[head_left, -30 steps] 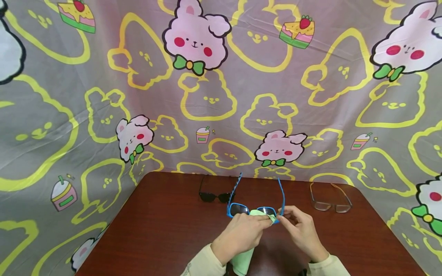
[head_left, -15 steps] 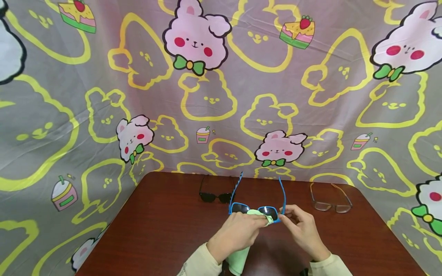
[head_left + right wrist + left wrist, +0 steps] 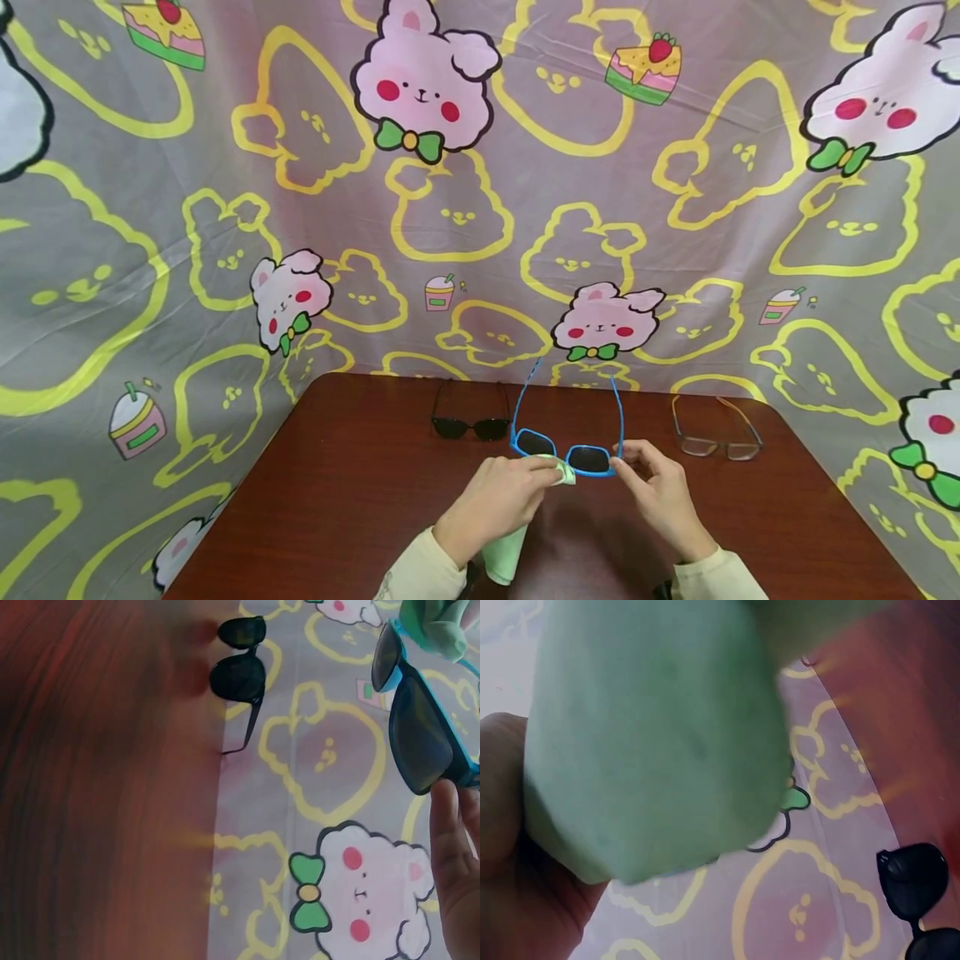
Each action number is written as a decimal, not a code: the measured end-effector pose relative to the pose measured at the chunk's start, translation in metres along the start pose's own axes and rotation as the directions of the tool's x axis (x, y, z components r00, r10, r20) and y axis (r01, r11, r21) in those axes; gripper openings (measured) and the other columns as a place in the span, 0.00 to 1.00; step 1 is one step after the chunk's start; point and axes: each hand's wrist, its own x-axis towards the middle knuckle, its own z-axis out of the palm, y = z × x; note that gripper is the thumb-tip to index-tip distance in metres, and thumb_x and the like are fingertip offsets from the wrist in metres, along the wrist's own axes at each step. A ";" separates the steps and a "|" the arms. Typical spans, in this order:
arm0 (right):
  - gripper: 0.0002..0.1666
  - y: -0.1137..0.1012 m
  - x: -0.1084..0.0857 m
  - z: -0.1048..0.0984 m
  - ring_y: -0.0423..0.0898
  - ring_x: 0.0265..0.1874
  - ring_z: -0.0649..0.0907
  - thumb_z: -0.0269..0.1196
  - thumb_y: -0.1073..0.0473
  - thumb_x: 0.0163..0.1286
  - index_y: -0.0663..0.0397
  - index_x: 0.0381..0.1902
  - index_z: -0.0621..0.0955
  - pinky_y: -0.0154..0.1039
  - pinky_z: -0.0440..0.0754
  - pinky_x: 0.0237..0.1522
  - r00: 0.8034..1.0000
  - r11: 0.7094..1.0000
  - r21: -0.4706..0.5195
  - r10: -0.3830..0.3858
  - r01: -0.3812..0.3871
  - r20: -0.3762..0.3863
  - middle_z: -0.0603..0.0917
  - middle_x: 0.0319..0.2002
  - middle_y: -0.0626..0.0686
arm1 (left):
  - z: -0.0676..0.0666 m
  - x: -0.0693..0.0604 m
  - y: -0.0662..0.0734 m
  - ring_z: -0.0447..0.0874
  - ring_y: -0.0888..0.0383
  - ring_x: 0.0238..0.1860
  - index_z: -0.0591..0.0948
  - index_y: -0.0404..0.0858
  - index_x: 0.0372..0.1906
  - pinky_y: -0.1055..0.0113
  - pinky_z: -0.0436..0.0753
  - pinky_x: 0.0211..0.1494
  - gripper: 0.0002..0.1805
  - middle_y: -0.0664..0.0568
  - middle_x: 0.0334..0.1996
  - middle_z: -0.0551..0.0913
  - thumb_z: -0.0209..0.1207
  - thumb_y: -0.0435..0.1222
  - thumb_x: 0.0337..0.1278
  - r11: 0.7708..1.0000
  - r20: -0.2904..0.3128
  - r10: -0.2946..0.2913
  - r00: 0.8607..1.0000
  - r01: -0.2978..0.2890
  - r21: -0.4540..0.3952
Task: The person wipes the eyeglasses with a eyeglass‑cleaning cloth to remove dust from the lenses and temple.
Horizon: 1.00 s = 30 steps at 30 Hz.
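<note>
Blue-framed sunglasses [image 3: 589,459] with dark lenses are held above the table, temples unfolded and pointing away. My right hand [image 3: 660,492] pinches them at the right hinge corner. A light green cloth [image 3: 504,554] is in my left hand [image 3: 495,500], its upper part pressed around the bridge and left lens while the rest hangs below. In the left wrist view the hanging cloth [image 3: 660,750] covers much of the picture and hides most of that hand. The right wrist view has the sunglasses [image 3: 420,739] from the lens side, with fingers [image 3: 454,847] at one end.
Black sunglasses [image 3: 471,428] lie unfolded at the back of the dark red-brown table [image 3: 337,500], left of the blue pair. Clear-lens glasses [image 3: 720,448] with orange-brown temples lie at the back right. A patterned curtain [image 3: 457,183] encloses the table's back and sides.
My left hand has slid left with the cloth, from the right lens toward the bridge, uncovering the right lens. The blue sunglasses have shifted slightly right and tilted. The other glasses stay put.
</note>
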 end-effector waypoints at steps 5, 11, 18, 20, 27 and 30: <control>0.11 0.026 -0.002 -0.002 0.33 0.25 0.80 0.67 0.74 0.56 0.57 0.36 0.81 0.24 0.75 0.26 0.996 0.991 -0.099 0.089 -0.089 -0.012 0.82 0.26 0.47 | 0.000 -0.007 -0.009 0.75 0.63 0.16 0.85 0.54 0.44 0.75 0.68 0.16 0.12 0.60 0.46 0.82 0.61 0.37 0.56 1.000 -0.074 -0.014 0.997 0.014 0.008; 0.08 0.041 0.002 -0.008 0.37 0.24 0.81 0.66 0.67 0.59 0.55 0.37 0.82 0.25 0.75 0.26 0.982 0.965 -0.180 0.189 -0.191 -0.028 0.83 0.26 0.47 | 0.003 -0.014 -0.019 0.80 0.63 0.20 0.85 0.53 0.47 0.74 0.71 0.17 0.15 0.61 0.45 0.83 0.62 0.35 0.55 0.999 -0.122 -0.033 0.992 0.031 -0.014; 0.08 0.056 0.011 -0.018 0.34 0.22 0.81 0.65 0.63 0.62 0.59 0.39 0.82 0.27 0.75 0.26 0.956 0.933 -0.217 0.293 -0.289 -0.011 0.85 0.27 0.51 | 0.005 -0.020 -0.028 0.81 0.66 0.24 0.84 0.52 0.50 0.73 0.72 0.19 0.16 0.65 0.37 0.85 0.60 0.35 0.58 0.995 -0.155 -0.101 0.983 0.096 -0.038; 0.10 0.059 0.014 -0.021 0.35 0.22 0.81 0.64 0.62 0.64 0.60 0.41 0.82 0.29 0.75 0.26 0.946 0.923 -0.220 0.325 -0.315 0.011 0.86 0.28 0.54 | 0.005 -0.022 -0.031 0.80 0.67 0.23 0.83 0.51 0.51 0.73 0.72 0.18 0.15 0.65 0.34 0.85 0.59 0.35 0.60 0.992 -0.162 -0.122 0.979 0.119 -0.031; 0.19 0.071 0.025 -0.034 0.47 0.27 0.85 0.59 0.54 0.69 0.64 0.49 0.80 0.35 0.75 0.25 0.880 0.871 -0.247 0.461 -0.424 0.113 0.85 0.35 0.59 | 0.006 -0.028 -0.041 0.81 0.64 0.24 0.83 0.49 0.49 0.69 0.74 0.19 0.13 0.61 0.34 0.85 0.58 0.36 0.60 0.982 -0.162 -0.191 0.968 0.189 -0.031; 0.21 0.080 0.028 -0.038 0.49 0.28 0.84 0.58 0.54 0.70 0.65 0.51 0.79 0.35 0.75 0.26 0.855 0.851 -0.259 0.500 -0.457 0.136 0.85 0.35 0.59 | 0.006 -0.031 -0.043 0.81 0.63 0.24 0.83 0.50 0.48 0.68 0.74 0.20 0.12 0.62 0.34 0.85 0.58 0.38 0.61 0.976 -0.155 -0.220 0.963 0.217 -0.033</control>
